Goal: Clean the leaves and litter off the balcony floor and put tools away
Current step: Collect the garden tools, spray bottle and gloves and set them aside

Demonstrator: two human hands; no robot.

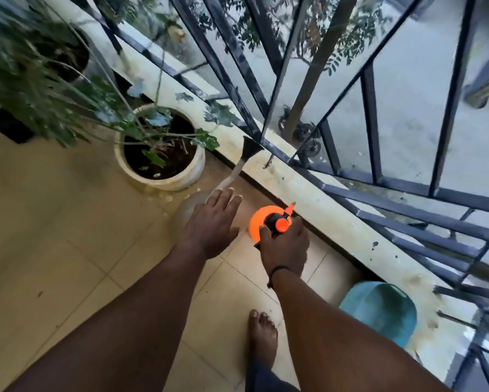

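My right hand [284,244] grips the black and orange head of an orange spray bottle [261,222] that stands low over the tiled floor beside the balcony's low wall. My left hand [211,222] is spread with straight fingers over a translucent watering can [189,210], whose pale spout with a black flared end [250,149] points up toward the railing. The can's body is mostly hidden under my hand, and I cannot tell whether the palm touches it.
A white pot [158,176] with a leafy plant stands just beyond the can. More plants and a dark pot [68,60] fill the far left. A blue water jug [379,309] sits at the wall on the right. My bare foot [261,335] is on the tiles. Dark metal railing [379,182] runs along the ledge.
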